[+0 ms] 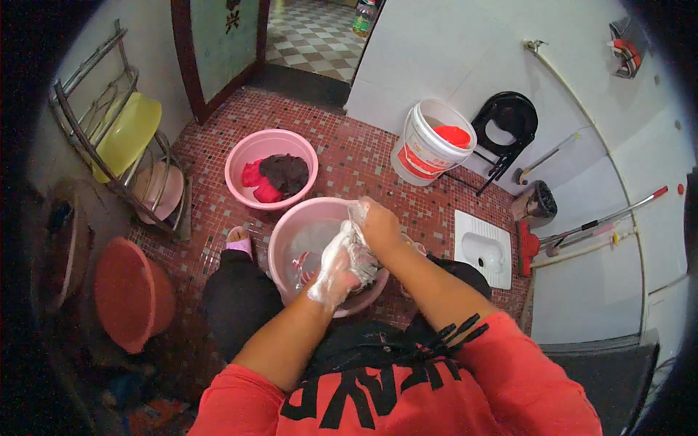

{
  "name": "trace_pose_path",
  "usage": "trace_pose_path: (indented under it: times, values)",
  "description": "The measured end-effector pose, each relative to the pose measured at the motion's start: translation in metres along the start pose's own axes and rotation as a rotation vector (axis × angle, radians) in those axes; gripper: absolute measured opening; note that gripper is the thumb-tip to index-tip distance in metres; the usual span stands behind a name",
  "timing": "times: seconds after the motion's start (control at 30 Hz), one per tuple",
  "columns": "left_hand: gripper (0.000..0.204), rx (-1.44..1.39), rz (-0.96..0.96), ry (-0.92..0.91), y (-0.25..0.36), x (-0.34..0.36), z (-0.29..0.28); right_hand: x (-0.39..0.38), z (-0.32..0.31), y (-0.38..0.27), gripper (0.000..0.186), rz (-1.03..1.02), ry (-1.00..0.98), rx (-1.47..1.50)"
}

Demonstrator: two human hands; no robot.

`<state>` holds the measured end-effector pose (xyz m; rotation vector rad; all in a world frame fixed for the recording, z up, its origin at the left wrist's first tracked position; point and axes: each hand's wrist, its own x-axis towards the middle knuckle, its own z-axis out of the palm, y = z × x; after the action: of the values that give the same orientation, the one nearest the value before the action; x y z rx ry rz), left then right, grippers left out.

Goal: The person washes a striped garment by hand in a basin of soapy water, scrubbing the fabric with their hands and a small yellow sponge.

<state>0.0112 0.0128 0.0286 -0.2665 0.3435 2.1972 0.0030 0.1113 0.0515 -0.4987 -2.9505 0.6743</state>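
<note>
Both hands are together over the near right part of a pink basin [280,251] of cloudy water. My left hand [336,282], coated to the wrist in white lather, is closed on a soapy cloth [365,260] with dark patches. Above and to its right, my right hand [381,228] is closed on the upper part of the same cloth, its fingers bent; foam clings to its fingertips. The lather hides most of my left fingers. A piece of red-and-white striped fabric [304,267] lies in the water beside my left hand.
Beyond stands a second pink basin [236,156] with red and dark clothes. A white bucket [418,149], a black folding chair [502,138] and a squat toilet [480,229] are at the right. A metal rack [91,138] and a red tub [123,291] stand left.
</note>
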Motion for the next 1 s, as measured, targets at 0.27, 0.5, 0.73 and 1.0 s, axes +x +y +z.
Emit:
trace_pose_path:
  times: [0.27, 0.5, 0.73, 1.0]
  values:
    - [0.028, 0.070, 0.128, -0.137, 0.015, 0.018, -0.037, -0.057, 0.016, -0.038, 0.022, -0.369, -0.118, -0.031]
    - [0.031, -0.016, -0.115, -0.188, 0.026, -0.008, -0.002, 0.005, -0.024, 0.016, 0.023, 0.122, -0.086, 1.008]
    - [0.022, 0.625, 0.028, 0.154, 0.057, 0.002, -0.043, -0.003, -0.048, 0.032, 0.027, 0.429, -0.204, 1.835]
    - [0.027, 0.944, -0.058, -0.001, 0.064, -0.037, 0.008, -0.005, -0.062, 0.029, 0.029, 0.381, -0.339, 1.916]
